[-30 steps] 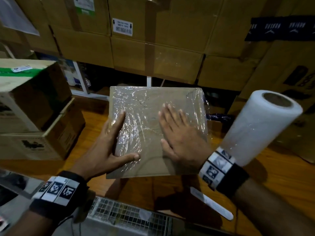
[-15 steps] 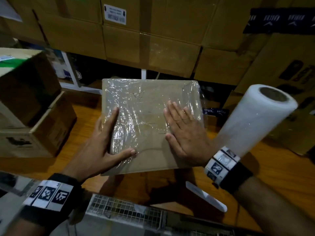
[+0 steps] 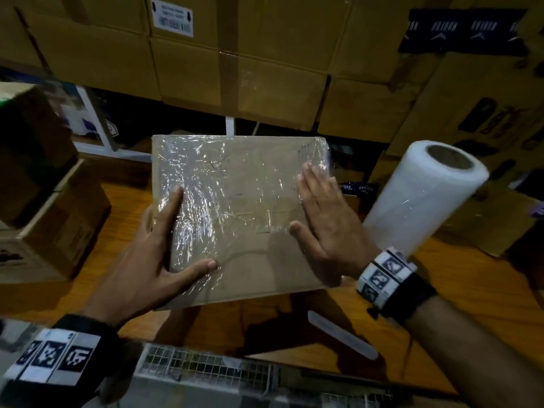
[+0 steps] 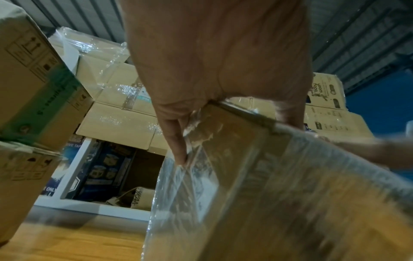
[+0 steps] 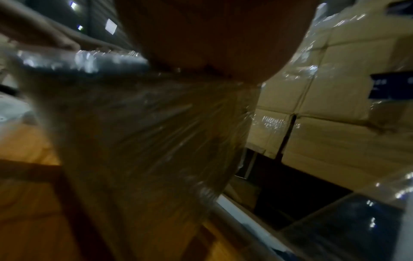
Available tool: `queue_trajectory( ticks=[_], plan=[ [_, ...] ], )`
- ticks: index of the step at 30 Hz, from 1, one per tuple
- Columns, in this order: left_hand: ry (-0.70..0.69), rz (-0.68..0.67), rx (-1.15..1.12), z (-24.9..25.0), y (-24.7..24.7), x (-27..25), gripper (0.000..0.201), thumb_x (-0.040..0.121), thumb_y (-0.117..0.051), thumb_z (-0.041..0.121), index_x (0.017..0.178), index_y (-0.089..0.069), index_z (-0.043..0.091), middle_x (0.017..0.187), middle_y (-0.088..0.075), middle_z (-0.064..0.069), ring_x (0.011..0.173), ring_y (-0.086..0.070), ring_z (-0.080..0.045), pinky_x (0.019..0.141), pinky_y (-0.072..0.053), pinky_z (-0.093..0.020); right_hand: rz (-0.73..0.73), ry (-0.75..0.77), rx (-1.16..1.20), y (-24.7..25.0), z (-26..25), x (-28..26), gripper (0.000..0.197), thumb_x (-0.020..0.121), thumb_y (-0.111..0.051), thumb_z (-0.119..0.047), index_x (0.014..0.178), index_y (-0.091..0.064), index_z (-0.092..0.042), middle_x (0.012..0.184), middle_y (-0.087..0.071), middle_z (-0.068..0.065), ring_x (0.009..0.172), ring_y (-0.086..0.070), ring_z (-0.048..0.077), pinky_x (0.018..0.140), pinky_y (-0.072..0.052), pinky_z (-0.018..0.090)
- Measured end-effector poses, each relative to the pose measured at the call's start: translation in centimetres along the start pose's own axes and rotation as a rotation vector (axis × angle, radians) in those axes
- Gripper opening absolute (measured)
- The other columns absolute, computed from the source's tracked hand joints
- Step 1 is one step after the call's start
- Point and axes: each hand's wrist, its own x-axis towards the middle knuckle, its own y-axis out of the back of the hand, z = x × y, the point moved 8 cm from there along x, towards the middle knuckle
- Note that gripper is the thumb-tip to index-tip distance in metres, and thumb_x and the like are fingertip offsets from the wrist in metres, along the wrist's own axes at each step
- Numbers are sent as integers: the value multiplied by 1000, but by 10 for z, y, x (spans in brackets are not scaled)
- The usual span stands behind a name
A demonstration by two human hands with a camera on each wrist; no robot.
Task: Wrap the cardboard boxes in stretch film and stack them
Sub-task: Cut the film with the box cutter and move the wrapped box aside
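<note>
A person held a flat cardboard box (image 3: pixel 235 219), partly sheathed in stretch film (image 3: pixel 206 201), above a wooden table (image 3: pixel 459 290) in a storeroom walled with stacked cartons (image 3: pixel 235 69). The left hand (image 3: pixel 153 260) gripped the box's left edge, thumb lying across the top face and fingers wrapped round the side, as the left wrist view confirmed. The right hand (image 3: pixel 326 225) lay flat with straight fingers against the film near the right edge, pressing rather than clasping. A roll of stretch film (image 3: pixel 424 195) stood just beside that wrist, and a white strip (image 3: pixel 341 334) lay on the table nearer the person.

The box, carried easily by one edge, appeared light and stiff; its panels should bear a firm squeeze. The film looked slick and wrinkled, so a grip across filmed faces could slide, and the safer hold seemed to be both side edges, or one palm under the base. The right wrist view was badly blurred, so whether the film's tail was fully stuck down on that side could not be told.
</note>
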Motion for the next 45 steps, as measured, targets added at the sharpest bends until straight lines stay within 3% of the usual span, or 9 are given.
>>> queue_trajectory(
  ticks=[9,16,19,23,30,35,37,40,45],
  plan=[
    [25,-35,81,1,3,2,121,75,-71,72,153,20,60,173,-2,-6,144,-41,-43,109,-44,-63,6,249,223,16,-37,-72,63,105,-51,-36,159,-35,-6,170,-25,7,157,-24,19,124,-30,38],
    [12,-24,56,-4,2,8,121,76,-73,72,153,19,60,174,-2,-7,150,-33,-40,106,-44,-69,-58,55,-22,-21,-44,-18,69,110,-31,-39,165,-7,-5,173,4,14,160,6,25,128,-11,52],
    [-61,39,49,-3,4,5,122,76,-73,72,157,16,54,173,-9,3,139,-44,-21,95,-53,-44,-146,207,143,-15,-75,-66,69,107,-42,-39,165,-18,-9,174,-3,5,161,-2,20,128,-14,43],
    [-90,100,-15,-10,1,-3,131,74,-76,72,160,19,45,173,1,14,147,-20,-4,114,-30,-35,-47,223,306,26,-79,-31,60,107,-41,-38,160,-35,-10,172,-21,4,158,-20,17,123,-33,44],
    [-154,48,-82,-15,0,-2,136,76,-79,68,159,24,41,171,14,18,158,-1,-6,125,-15,-40,-168,214,45,-23,-121,23,69,110,-22,-44,165,5,-12,171,17,8,158,21,19,130,-1,49],
    [-136,66,-45,-20,-1,-2,134,76,-75,73,158,26,40,171,19,11,158,4,-12,121,-17,-45,-152,354,380,-6,-132,-48,60,104,-49,-33,161,-36,-19,172,-21,-2,159,-16,15,128,-21,42],
    [-94,45,15,-22,0,-2,134,75,-72,78,157,27,43,168,29,7,153,2,-12,114,-19,-40,-10,191,325,13,-97,-46,74,95,-62,-52,159,-39,-24,169,-27,-1,157,-22,18,126,-27,48],
    [-92,64,182,-19,13,1,134,71,-68,86,163,15,37,164,41,1,155,5,-21,118,-16,-45,-91,-5,67,5,-50,-39,131,65,-66,-90,166,-10,-30,174,6,7,160,6,31,126,-11,61],
    [-339,80,514,10,41,34,133,71,-51,97,167,0,21,169,28,-7,158,18,-27,125,10,-48,-133,-27,39,-25,-28,-49,139,60,-94,-51,166,-6,-33,174,3,4,160,0,31,120,-24,68]
  ],
)
